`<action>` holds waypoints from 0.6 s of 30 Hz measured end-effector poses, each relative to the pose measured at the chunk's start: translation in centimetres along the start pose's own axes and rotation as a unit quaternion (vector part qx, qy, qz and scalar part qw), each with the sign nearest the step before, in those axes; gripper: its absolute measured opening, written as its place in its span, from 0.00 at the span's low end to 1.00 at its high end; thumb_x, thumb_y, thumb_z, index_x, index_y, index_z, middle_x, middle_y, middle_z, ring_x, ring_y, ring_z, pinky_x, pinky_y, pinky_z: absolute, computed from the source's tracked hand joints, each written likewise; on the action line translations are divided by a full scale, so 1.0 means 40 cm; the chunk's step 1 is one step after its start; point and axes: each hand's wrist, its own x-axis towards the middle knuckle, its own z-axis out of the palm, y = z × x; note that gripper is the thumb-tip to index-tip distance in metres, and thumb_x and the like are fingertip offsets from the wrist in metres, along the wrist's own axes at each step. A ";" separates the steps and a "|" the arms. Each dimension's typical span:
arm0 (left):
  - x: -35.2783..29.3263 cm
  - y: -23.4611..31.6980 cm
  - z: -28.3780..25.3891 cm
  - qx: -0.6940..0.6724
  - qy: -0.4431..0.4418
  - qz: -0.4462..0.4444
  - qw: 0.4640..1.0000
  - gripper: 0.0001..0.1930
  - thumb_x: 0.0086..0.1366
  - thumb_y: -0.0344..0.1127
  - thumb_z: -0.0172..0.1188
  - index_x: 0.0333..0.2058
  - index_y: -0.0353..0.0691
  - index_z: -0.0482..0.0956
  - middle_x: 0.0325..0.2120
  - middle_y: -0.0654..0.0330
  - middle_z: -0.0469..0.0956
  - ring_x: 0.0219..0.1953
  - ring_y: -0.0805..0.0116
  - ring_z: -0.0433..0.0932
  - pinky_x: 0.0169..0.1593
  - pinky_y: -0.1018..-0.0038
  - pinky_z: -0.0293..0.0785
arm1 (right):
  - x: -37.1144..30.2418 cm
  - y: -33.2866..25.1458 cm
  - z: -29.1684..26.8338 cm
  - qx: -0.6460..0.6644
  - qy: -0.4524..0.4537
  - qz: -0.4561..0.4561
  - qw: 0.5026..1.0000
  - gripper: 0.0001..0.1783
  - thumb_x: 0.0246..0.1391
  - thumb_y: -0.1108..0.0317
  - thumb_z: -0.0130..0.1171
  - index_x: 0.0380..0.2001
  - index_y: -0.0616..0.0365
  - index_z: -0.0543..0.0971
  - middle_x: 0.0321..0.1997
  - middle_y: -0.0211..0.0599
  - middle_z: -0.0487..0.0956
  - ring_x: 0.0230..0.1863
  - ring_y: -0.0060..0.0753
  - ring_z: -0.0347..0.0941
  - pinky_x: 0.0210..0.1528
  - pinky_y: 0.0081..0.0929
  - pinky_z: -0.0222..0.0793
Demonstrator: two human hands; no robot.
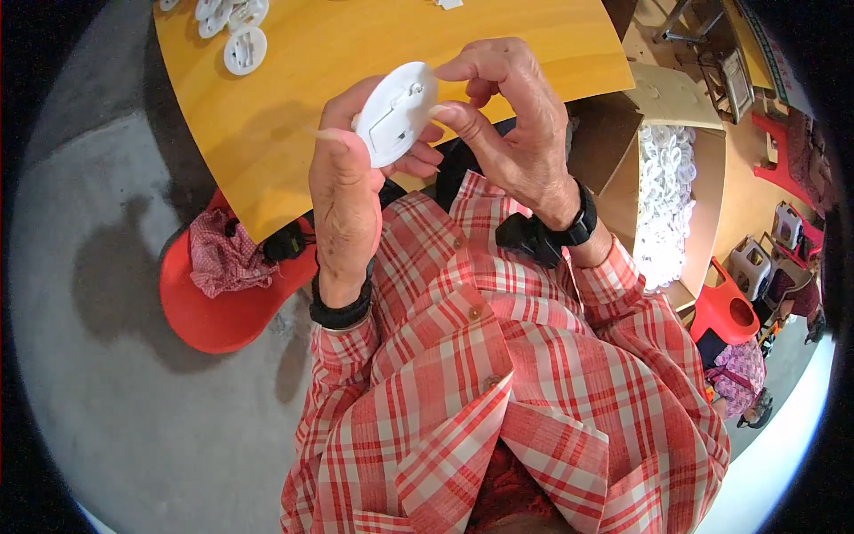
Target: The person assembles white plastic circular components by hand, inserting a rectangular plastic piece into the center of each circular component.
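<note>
My left hand (342, 196) holds a round white plastic disc (398, 120) over the table's near edge, thumb in front and fingers behind it. The disc is tilted; a rectangular panel outline, a small raised fitting and a dark slot show on its face. At the disc's right edge is my right hand (520, 133). Its thumb and index finger are apart, with their tips at the rim; whether they touch it I cannot tell. The other fingers curl inward.
More white discs (245, 50) lie at the far left of the yellow table (302, 53). An open cardboard box (707, 205) full of white and clear plastic parts stands at right. A red stool (209, 311) with checked cloth (233, 258) is at left. Other people sit far right.
</note>
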 end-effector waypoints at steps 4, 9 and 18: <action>-0.002 -0.001 0.003 0.014 -0.013 0.015 1.000 0.37 0.63 0.65 0.37 0.53 0.33 0.59 0.42 0.50 0.73 0.35 0.67 0.76 0.37 0.74 0.74 | 0.002 -0.002 -0.002 0.007 0.002 0.002 1.000 0.13 0.42 0.68 0.66 0.33 0.57 0.76 0.33 0.34 0.74 0.31 0.31 0.70 0.28 0.23 0.69; -0.003 -0.001 0.006 0.019 -0.022 0.025 0.999 0.36 0.63 0.63 0.37 0.53 0.33 0.58 0.42 0.51 0.73 0.35 0.67 0.76 0.38 0.74 0.74 | 0.004 -0.001 0.001 -0.001 0.007 -0.022 1.000 0.13 0.42 0.68 0.66 0.32 0.57 0.76 0.33 0.35 0.74 0.31 0.31 0.70 0.28 0.23 0.69; -0.008 0.000 0.006 -0.014 -0.021 -0.006 1.000 0.39 0.61 0.66 0.38 0.54 0.33 0.57 0.43 0.50 0.72 0.35 0.66 0.77 0.37 0.73 0.75 | 0.004 -0.003 0.006 0.000 0.007 -0.009 1.000 0.10 0.41 0.71 0.65 0.30 0.57 0.76 0.30 0.34 0.73 0.31 0.35 0.70 0.30 0.26 0.68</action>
